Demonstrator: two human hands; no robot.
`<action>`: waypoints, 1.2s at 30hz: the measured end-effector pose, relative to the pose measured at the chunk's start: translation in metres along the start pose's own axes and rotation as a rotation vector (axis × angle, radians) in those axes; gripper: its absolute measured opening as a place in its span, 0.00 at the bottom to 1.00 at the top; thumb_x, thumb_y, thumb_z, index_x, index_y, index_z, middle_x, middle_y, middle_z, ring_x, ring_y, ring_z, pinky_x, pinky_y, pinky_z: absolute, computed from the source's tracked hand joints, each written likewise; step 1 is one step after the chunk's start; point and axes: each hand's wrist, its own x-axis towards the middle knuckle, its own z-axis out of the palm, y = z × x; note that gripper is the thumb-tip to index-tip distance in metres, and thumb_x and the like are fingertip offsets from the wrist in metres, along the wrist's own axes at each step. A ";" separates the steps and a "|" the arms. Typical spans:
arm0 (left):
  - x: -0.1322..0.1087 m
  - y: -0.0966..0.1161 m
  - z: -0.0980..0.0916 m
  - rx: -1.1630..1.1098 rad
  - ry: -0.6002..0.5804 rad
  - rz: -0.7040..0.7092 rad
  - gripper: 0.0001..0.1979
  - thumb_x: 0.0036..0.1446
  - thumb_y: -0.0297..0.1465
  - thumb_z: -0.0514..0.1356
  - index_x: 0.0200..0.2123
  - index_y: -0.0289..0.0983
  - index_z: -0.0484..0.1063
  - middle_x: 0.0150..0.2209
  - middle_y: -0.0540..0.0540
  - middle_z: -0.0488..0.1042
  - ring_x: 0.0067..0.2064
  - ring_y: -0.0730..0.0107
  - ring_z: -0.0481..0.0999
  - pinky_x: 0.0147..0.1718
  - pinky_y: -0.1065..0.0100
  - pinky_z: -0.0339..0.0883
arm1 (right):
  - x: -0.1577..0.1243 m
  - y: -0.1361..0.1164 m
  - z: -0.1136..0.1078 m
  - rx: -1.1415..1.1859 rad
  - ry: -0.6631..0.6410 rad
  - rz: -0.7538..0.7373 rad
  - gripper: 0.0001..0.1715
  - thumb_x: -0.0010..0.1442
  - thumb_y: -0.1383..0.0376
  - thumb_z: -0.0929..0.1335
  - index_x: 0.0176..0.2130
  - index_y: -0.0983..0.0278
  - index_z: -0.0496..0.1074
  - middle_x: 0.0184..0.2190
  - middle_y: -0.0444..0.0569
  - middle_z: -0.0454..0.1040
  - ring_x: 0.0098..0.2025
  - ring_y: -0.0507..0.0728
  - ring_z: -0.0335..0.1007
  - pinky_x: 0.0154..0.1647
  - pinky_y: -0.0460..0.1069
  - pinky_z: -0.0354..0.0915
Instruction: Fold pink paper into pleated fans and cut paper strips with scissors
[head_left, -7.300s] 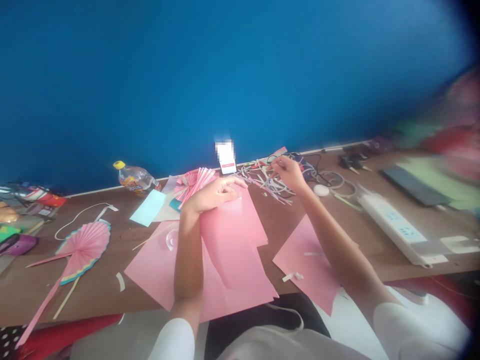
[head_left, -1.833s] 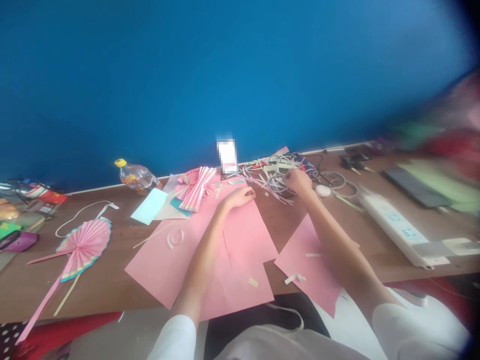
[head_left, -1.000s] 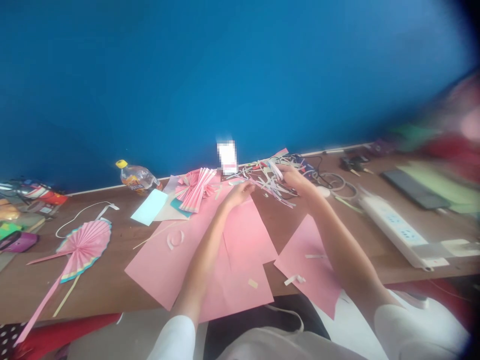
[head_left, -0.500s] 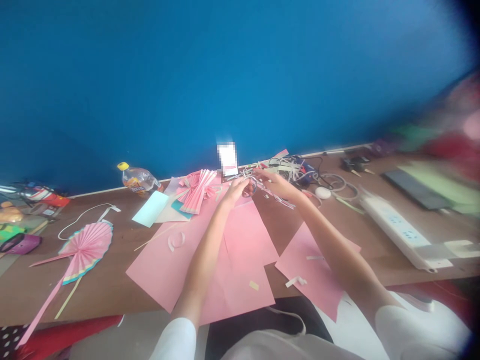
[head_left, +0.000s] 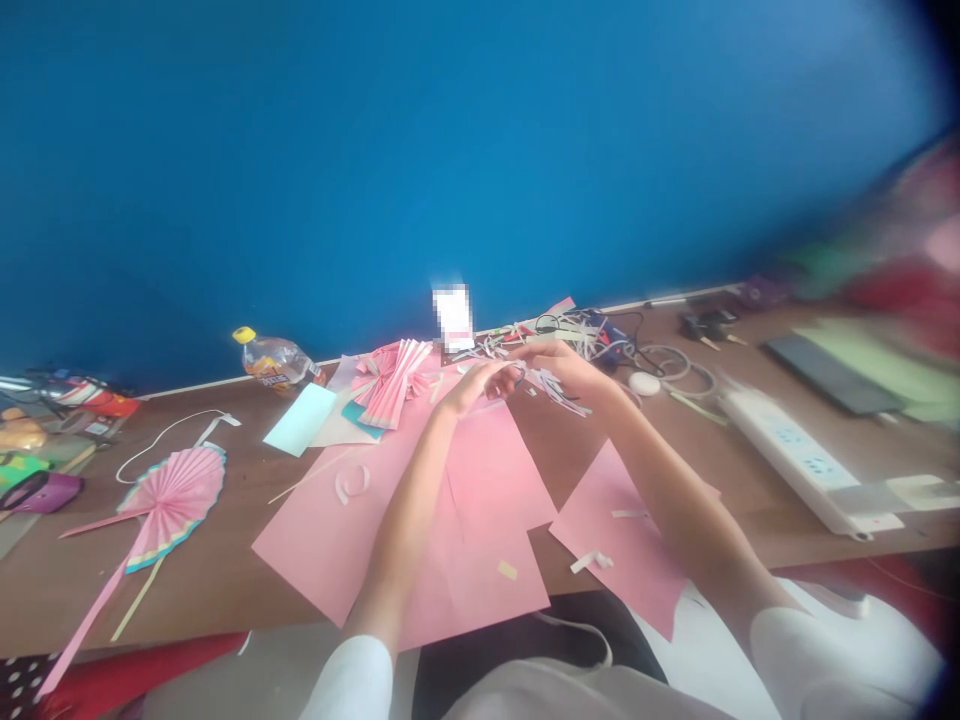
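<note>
My left hand (head_left: 484, 385) has its fingers curled at the far edge of the large pink sheets (head_left: 495, 465), against a bunch of thin white paper strips (head_left: 553, 390). Close by on the right, my right hand (head_left: 551, 362) reaches over the same strips, its fingertips near my left hand. What either hand grips is too small to make out. Left of my hands lies a folded pink paper fan (head_left: 394, 385). A smaller pink sheet (head_left: 619, 520) with white scraps on it lies below my right forearm.
At the left are an open pink fan (head_left: 172, 500) and a bottle (head_left: 277, 360). A lit phone (head_left: 454, 318) stands against the blue wall. Cables (head_left: 679, 370), a power strip (head_left: 806, 460) and a dark phone (head_left: 829, 377) lie on the right.
My left hand has shifted slightly right, and my right hand has moved a little right and down over the strips. The two hands are still close together.
</note>
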 end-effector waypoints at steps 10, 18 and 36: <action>-0.003 -0.003 0.000 -0.189 -0.098 0.068 0.26 0.60 0.41 0.60 0.57 0.34 0.70 0.45 0.37 0.79 0.42 0.64 0.77 0.45 0.63 0.66 | 0.001 0.014 -0.024 -0.534 0.604 -0.001 0.23 0.49 0.68 0.63 0.43 0.63 0.79 0.47 0.56 0.76 0.51 0.68 0.66 0.54 0.63 0.61; -0.003 -0.003 -0.002 -0.327 -0.109 0.057 0.30 0.55 0.29 0.64 0.61 0.36 0.64 0.50 0.37 0.77 0.52 0.56 0.76 0.54 0.56 0.64 | 0.004 0.007 -0.009 -0.714 0.441 -0.158 0.18 0.55 0.69 0.62 0.43 0.65 0.76 0.45 0.57 0.76 0.50 0.65 0.69 0.54 0.60 0.62; 0.005 -0.004 0.008 -0.234 0.088 0.195 0.32 0.45 0.36 0.71 0.54 0.39 0.67 0.54 0.39 0.73 0.53 0.59 0.73 0.46 0.66 0.63 | -0.003 -0.013 0.025 -0.652 0.130 -0.409 0.30 0.57 0.70 0.64 0.59 0.60 0.64 0.42 0.52 0.74 0.42 0.60 0.68 0.44 0.55 0.65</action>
